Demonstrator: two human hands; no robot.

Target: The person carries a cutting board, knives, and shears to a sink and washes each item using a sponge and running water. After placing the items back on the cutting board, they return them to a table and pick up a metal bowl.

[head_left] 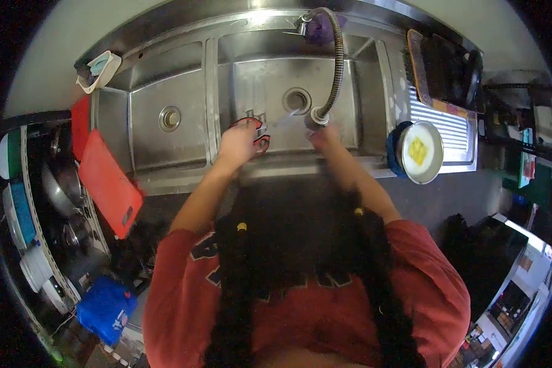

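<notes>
Over the front of the middle sink basin point(257, 76), my left hand point(236, 145) is closed around a pair of scissors point(263, 142) with red and black handle loops. The metal part points toward the back of the basin; my fingers hide some of it. My right hand point(326, 140), blurred, grips the spray head point(316, 119) at the end of a coiled metal faucet hose point(338, 67). A thin streak of water shows by the spray head, near the round drain point(297, 100).
A second basin with a drain strainer point(170, 119) lies to the left. Red cutting boards point(107, 183) lean at its side. On the right, a white bowl point(432, 156) with a yellow sponge point(417, 151) sits beside a ridged drainboard point(441, 132) and dark trays point(451, 70).
</notes>
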